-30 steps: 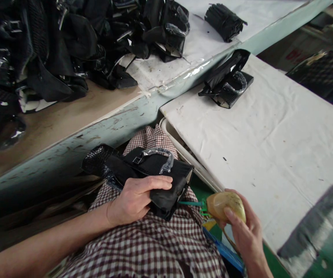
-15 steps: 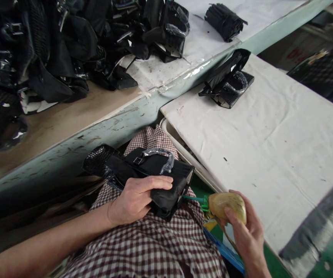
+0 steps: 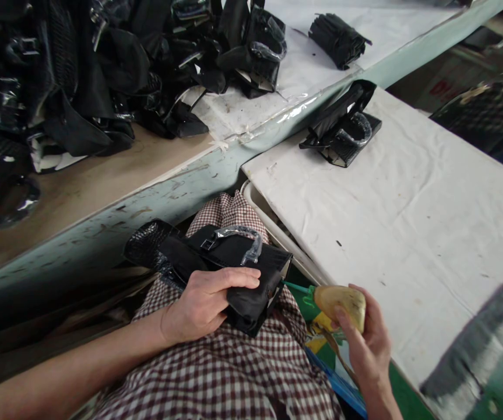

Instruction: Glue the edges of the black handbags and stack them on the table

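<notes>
A small black handbag [image 3: 257, 297] lies tilted on the checked apron over my lap, with its textured flap [image 3: 148, 245] spread to the left. Its curved handle [image 3: 238, 234] is wrapped in clear plastic. My left hand [image 3: 210, 300] is closed around the near side of the bag, the thumb lying across the top. In my right hand [image 3: 367, 335] is a yellowish, pear-shaped squeeze bottle [image 3: 341, 303] with a thin green nozzle [image 3: 295, 286]. The nozzle's tip is at the bag's open right end; whether it touches the bag I cannot tell.
Many black bag pieces [image 3: 76, 87] are heaped on the bench [image 3: 115, 166] at upper left. A bundle of black strips [image 3: 338, 39] lies farther back. Another black handbag [image 3: 350, 131] rests on the white-covered table [image 3: 412, 227] at right.
My right hand has shifted slightly left and up with the bottle, and the nozzle's angle has changed a little. My left hand and the handbag stay nearly still.
</notes>
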### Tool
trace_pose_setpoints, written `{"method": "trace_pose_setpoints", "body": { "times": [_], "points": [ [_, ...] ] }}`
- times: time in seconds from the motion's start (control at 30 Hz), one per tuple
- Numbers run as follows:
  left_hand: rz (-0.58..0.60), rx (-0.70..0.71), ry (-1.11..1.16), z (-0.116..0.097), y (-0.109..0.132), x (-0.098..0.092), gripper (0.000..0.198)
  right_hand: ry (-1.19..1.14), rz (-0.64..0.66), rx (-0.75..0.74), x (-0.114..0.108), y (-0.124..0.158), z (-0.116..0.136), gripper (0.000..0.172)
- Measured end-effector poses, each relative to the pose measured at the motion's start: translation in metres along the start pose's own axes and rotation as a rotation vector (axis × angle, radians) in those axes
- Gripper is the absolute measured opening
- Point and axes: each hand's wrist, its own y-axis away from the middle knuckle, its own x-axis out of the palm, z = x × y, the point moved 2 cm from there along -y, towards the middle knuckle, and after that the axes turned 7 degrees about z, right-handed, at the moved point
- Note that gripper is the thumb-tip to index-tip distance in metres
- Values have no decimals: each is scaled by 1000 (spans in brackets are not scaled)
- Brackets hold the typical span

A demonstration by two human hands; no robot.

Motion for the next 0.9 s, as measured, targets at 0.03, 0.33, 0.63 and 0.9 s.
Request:
{"method": "trace_pose_setpoints", "body": {
  "times": [0.03,0.33,0.63,0.9],
  "points": [
    [-1,1,-2,0,0,0,37,15,-9,-18,0,0,-2,67],
    [-1,24,-26,-2,0,0,39,54,8,-62,1,-1,-7,68],
    [-2,21,-35,-2,-2,-1,37,-70,24,76,6,4,17,59],
    [1,19,-31,-2,-2,-1,40,-245,103,152,4,21,3,62]
  ]
}}
